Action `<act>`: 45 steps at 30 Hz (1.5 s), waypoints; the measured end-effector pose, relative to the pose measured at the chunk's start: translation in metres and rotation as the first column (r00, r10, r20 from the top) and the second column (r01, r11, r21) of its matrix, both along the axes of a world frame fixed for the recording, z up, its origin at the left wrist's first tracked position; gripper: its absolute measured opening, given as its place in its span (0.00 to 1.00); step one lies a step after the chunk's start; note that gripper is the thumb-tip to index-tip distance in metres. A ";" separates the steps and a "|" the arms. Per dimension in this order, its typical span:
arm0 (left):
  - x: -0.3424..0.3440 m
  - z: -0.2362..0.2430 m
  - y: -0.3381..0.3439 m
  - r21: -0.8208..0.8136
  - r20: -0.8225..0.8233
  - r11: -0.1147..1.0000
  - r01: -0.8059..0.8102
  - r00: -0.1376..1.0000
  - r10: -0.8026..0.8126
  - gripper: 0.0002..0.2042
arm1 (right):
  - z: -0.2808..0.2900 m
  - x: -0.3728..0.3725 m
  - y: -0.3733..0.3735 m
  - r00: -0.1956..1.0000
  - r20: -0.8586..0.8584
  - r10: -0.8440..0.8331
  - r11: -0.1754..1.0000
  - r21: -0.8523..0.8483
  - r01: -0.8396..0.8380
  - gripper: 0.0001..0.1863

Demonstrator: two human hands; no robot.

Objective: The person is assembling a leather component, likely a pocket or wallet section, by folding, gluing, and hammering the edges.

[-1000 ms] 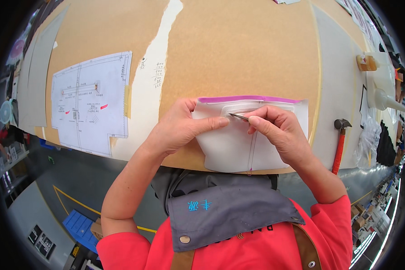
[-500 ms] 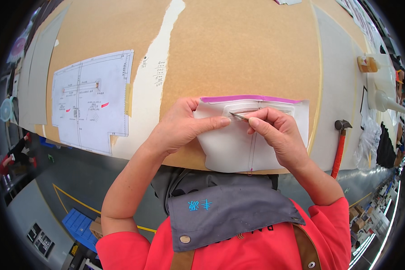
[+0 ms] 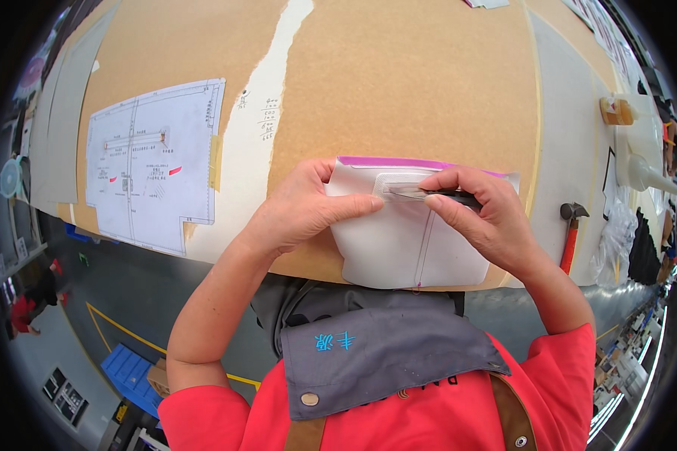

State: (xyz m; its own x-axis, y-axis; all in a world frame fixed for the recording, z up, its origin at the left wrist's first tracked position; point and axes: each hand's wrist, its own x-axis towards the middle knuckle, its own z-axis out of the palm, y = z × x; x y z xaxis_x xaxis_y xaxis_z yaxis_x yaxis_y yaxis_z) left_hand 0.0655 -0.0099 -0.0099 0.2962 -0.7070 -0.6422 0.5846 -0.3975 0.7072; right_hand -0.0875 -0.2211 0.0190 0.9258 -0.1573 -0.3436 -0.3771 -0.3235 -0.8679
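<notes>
A white leather-like panel with a purple strip along its far edge lies at the table's near edge. My left hand is closed on its left side, thumb on top and fingers behind. Between thumb and forefinger, my right hand pinches slim metal tweezers with a dark rear part. Their tip points left, at the left end of a raised rounded frame just below the strip. My right fingers cover the frame's right part. Thin lines run down the panel's middle.
A printed paper pattern is on the brown tabletop at left. To the right are a hammer with an orange handle, a jar of amber liquid, a white bottle and a clear plastic bag.
My right hand has shifted slightly right and turned, so the tweezers lie flatter and show more of their length. The left hand keeps its hold on the panel.
</notes>
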 end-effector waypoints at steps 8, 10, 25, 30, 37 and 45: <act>0.000 0.000 0.000 0.003 -0.012 1.000 0.011 1.000 -0.011 0.21 | 0.005 0.002 -0.004 0.999 0.014 0.044 0.994 -0.096 -0.043 0.12; 0.000 0.000 0.000 0.001 -0.016 1.000 0.014 1.000 -0.014 0.21 | 0.008 0.004 -0.003 0.997 0.018 0.082 0.989 -0.128 -0.079 0.12; 0.001 -0.001 0.000 -0.023 -0.023 0.999 0.033 0.999 -0.034 0.21 | 0.009 0.013 -0.004 0.976 0.102 0.193 0.952 -0.260 -0.161 0.10; 0.000 0.000 0.000 -0.014 -0.021 0.999 0.034 0.999 -0.034 0.22 | 0.010 0.014 -0.004 0.973 0.106 0.203 0.944 -0.287 -0.166 0.10; 0.000 -0.001 0.000 -0.032 -0.019 0.999 0.021 1.000 -0.022 0.22 | 0.010 0.014 -0.003 0.976 0.107 0.188 0.949 -0.274 -0.153 0.10; 0.001 0.000 -0.001 -0.013 -0.012 1.000 0.027 1.000 -0.027 0.23 | 0.010 0.015 -0.002 0.978 0.099 0.181 0.954 -0.260 -0.150 0.10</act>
